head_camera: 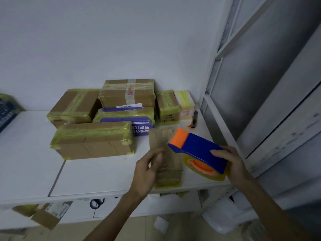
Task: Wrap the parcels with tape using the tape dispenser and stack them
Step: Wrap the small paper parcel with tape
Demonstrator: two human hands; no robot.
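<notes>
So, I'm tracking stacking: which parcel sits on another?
The brown box with the clear tape strip; it alone rests on the blue-printed parcel.

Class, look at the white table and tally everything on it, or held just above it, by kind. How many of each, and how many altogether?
Parcels: 8, one cut off at the left edge
Tape dispenser: 1
Utility knife: 1
Total: 10

Tape dispenser (199, 150): blue body, orange roller and hub; tape roll (208, 176) translucent yellow. Small parcel (160, 139): plain brown, yellow-edged. Stacked parcels (127, 94): brown card banded in yellow-green tape; one box (141, 130) purple-blue with white characters. Cutter (193, 121): orange and apparently black. Table (97, 174): white.
</notes>
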